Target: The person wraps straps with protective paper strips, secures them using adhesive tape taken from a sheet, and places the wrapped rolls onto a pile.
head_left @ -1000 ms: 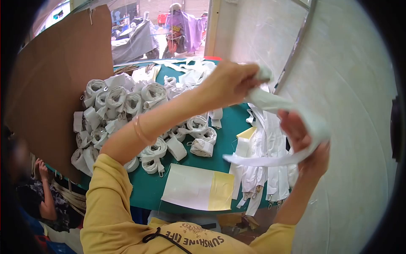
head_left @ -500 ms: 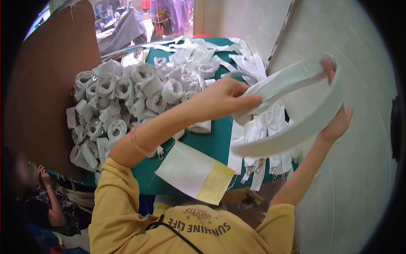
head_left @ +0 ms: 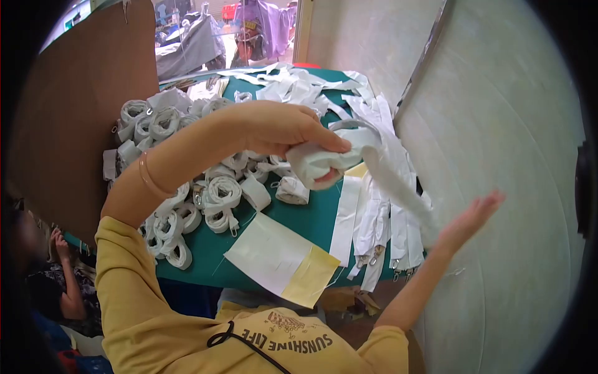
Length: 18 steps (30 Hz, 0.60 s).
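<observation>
My left hand [head_left: 283, 129] is closed around a white fabric strap [head_left: 324, 163], gathered into a loose coil over the table. From the coil, a blurred length of strap runs down to the right and reaches my right hand [head_left: 468, 219]. That hand has its fingers stretched out, and whether the strap touches it I cannot tell. Beneath the held strap lie long white straps [head_left: 377, 212] side by side, metal clips at their near ends. A pile of rolled white straps [head_left: 223, 192] covers the left of the table, partly hidden by my left forearm.
A white-and-yellow sheet [head_left: 280, 258] lies at the near edge of the green table [head_left: 311, 234]. Loose white strips [head_left: 293, 84] are heaped at the back. A brown board [head_left: 81, 106] stands left, a pale wall [head_left: 498, 124] right. Another person's hand [head_left: 61, 246] shows at lower left.
The big loop of strap has become a smaller coil in my left hand, which has moved left. My right hand has come away from the loop and moved lower.
</observation>
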### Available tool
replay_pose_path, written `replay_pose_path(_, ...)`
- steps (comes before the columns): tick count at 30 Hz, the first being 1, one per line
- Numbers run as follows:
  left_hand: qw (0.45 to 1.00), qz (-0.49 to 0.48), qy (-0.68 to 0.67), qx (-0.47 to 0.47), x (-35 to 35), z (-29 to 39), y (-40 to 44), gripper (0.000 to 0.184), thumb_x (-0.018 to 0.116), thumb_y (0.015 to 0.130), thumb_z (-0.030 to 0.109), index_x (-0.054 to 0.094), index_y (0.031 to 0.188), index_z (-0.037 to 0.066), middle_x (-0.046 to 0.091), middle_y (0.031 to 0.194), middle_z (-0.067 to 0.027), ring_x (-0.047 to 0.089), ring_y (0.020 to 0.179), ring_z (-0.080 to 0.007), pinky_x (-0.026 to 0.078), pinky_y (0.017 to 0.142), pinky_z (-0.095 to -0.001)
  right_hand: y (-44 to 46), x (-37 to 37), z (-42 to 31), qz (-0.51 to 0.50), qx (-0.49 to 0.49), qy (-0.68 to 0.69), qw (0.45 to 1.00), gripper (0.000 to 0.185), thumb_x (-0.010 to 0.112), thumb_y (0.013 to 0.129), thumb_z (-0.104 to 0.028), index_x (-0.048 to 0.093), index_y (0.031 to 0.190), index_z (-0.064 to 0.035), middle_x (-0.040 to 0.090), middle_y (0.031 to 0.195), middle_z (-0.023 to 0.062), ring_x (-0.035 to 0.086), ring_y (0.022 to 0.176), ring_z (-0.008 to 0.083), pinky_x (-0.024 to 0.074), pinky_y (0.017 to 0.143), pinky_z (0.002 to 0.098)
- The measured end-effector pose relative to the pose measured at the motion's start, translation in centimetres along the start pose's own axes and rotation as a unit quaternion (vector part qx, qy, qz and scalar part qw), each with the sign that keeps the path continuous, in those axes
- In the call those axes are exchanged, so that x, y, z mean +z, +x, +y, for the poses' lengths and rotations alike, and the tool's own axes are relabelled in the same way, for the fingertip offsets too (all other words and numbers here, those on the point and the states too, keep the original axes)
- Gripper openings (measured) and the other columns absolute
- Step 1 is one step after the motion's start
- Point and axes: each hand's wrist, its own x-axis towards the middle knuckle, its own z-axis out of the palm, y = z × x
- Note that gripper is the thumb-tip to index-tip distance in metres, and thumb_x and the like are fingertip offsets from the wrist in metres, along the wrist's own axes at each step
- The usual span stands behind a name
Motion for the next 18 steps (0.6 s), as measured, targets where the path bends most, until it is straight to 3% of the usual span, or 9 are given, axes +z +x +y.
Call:
replay_pose_path(1, 1.0, -0.001, 0.008, 0.005, 0.9, 0.7, -0.3, 0.042, 0.07, 0.081, 0.032, 0.062, 0.095, -0.007, 0.064, 0.092, -0.0126, 0.064, 0.081, -0.0154, 0.051, 0.072, -0.0239, -3.0, 3.4, -2.7, -0.092, -0.173, -0.115, 0.974, 0.089, 0.047, 0.087, -0.055, 0.002, 0.146, -0.006, 0.006, 0.152, 0.0172, 0.008, 0.14, 0.031, 0.0067, 0.113, 0.0417)
replay_pose_path(2, 1.0, -0.025, -0.011, 0.016, 1.5, 0.9, -0.1, 0.042, 0.068, 0.083, 0.033, 0.062, 0.097, -0.007, 0.064, 0.091, -0.0108, 0.064, 0.081, -0.0142, 0.051, 0.072, -0.0233, -5.6, 6.4, -4.5, -0.085, -0.177, -0.111, 0.974, 0.089, 0.047, 0.087, -0.055, 0.002, 0.146, -0.006, 0.006, 0.152, 0.0172, 0.008, 0.14, 0.031, 0.0067, 0.113, 0.0417)
replay_pose_path(4, 0.996, -0.056, -0.042, 0.049, 2.3, 1.4, 0.1, 0.043, 0.06, 0.089, 0.036, 0.059, 0.104, -0.004, 0.065, 0.093, -0.0079, 0.064, 0.081, -0.0119, 0.052, 0.072, -0.0227, -8.2, 11.1, -6.9, -0.249, -0.112, -0.032, 0.962, 0.064, 0.071, 0.077, -0.013, 0.037, 0.131, -0.0029, 0.05, 0.127, 0.0196, 0.047, 0.12, 0.0339, 0.0376, 0.096, 0.0339)
replay_pose_path(6, 0.983, -0.079, -0.101, 0.131, 1.7, 1.2, 0.6, 0.043, 0.057, 0.09, 0.036, 0.057, 0.107, -0.004, 0.064, 0.095, -0.008, 0.063, 0.084, -0.0124, 0.052, 0.074, -0.024, -7.0, 10.0, -6.6, -0.272, -0.057, -0.073, 0.958, 0.032, 0.059, 0.086, -0.006, 0.048, 0.116, 0.0006, 0.062, 0.104, 0.015, 0.061, 0.095, 0.0259, 0.0446, 0.078, 0.0282)
replay_pose_path(7, 0.975, -0.086, -0.132, 0.157, 1.5, 1.2, 0.9, 0.041, 0.056, 0.091, 0.033, 0.056, 0.11, -0.003, 0.064, 0.098, -0.008, 0.063, 0.091, -0.0134, 0.051, 0.08, -0.0252, -6.5, 10.0, -7.7, -0.21, -0.061, -0.024, 0.975, 0.013, 0.049, 0.089, 0.001, 0.055, 0.101, 0.0016, 0.062, 0.078, 0.0146, 0.06, 0.068, 0.0186, 0.045, 0.063, 0.028)
replay_pose_path(8, 0.967, -0.091, -0.141, 0.19, 2.0, 1.1, 1.2, 0.041, 0.06, 0.089, 0.033, 0.057, 0.108, -0.004, 0.063, 0.1, -0.0082, 0.062, 0.094, -0.0139, 0.051, 0.082, -0.0247, -6.0, 9.8, -7.9, -0.205, -0.072, -0.023, 0.976, 0.013, 0.049, 0.089, 0.001, 0.055, 0.101, 0.0016, 0.062, 0.078, 0.0146, 0.06, 0.068, 0.0186, 0.045, 0.063, 0.028)
replay_pose_path(10, 0.951, -0.118, -0.17, 0.23, 3.2, 1.5, 1.9, 0.039, 0.064, 0.086, 0.028, 0.057, 0.108, -0.003, 0.063, 0.104, -0.0089, 0.062, 0.097, -0.0154, 0.05, 0.084, -0.0237, -5.5, 8.8, -8.1, -0.207, 0.067, 0.136, 0.967, 0.014, 0.053, 0.092, -0.01, 0.057, 0.099, 0.0008, 0.06, 0.081, 0.006, 0.05, 0.073, 0.0074, 0.0437, 0.064, 0.0238)
replay_pose_path(14, 0.935, -0.19, -0.239, 0.182, 3.8, 4.0, 2.0, 0.036, 0.063, 0.087, 0.023, 0.055, 0.108, -0.005, 0.063, 0.103, -0.0099, 0.063, 0.096, -0.0181, 0.049, 0.088, -0.0246, -4.1, 5.2, -9.1, -0.249, 0.015, -0.057, 0.967, 0.024, 0.063, 0.087, -0.021, 0.061, 0.095, 0.002, 0.059, 0.067, 0.0035, 0.051, 0.061, 0.0071, 0.043, 0.056, 0.0231)
replay_pose_path(18, 0.92, -0.139, -0.265, 0.253, 6.7, 5.9, 4.4, 0.042, 0.063, 0.087, 0.031, 0.056, 0.106, -0.005, 0.063, 0.101, -0.0117, 0.06, 0.099, -0.0191, 0.045, 0.093, -0.0291, -5.5, 3.9, -8.5, -0.243, 0.064, -0.006, 0.968, 0.024, 0.063, 0.088, -0.02, 0.063, 0.088, 0.0038, 0.06, 0.062, 0.0035, 0.056, 0.057, 0.0092, 0.0448, 0.054, 0.0242)
